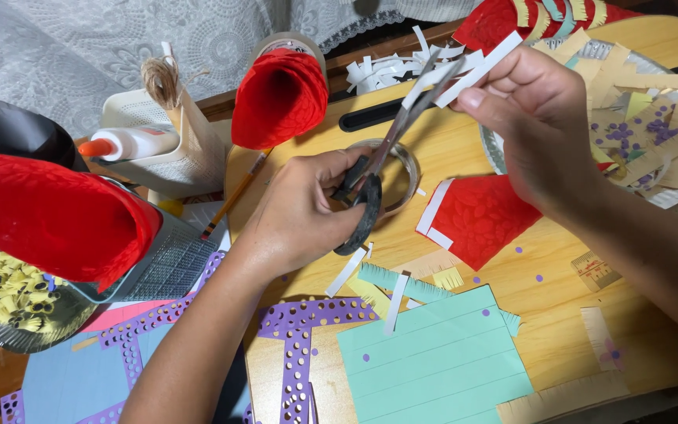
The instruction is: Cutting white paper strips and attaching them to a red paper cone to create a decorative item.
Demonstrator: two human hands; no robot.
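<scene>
I see the right fingers (472,98) pinching a white strip (484,67) crosswise between scissors (378,161) gripped by my left hand (300,212).

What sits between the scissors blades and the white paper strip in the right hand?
Nothing visible. The scissors, held in the left hand, have their blades right at the white paper strip pinched by the right hand. The tape roll lies below on the wooden board, clear of the cut.

Looks like a home craft table: lace curtain (80,47) behind, glue bottle (131,143), tape roll (288,43), paper scraps (386,67) everywhere (punched purple strips (296,345) too), all on a wooden tabletop (559,314).
</scene>
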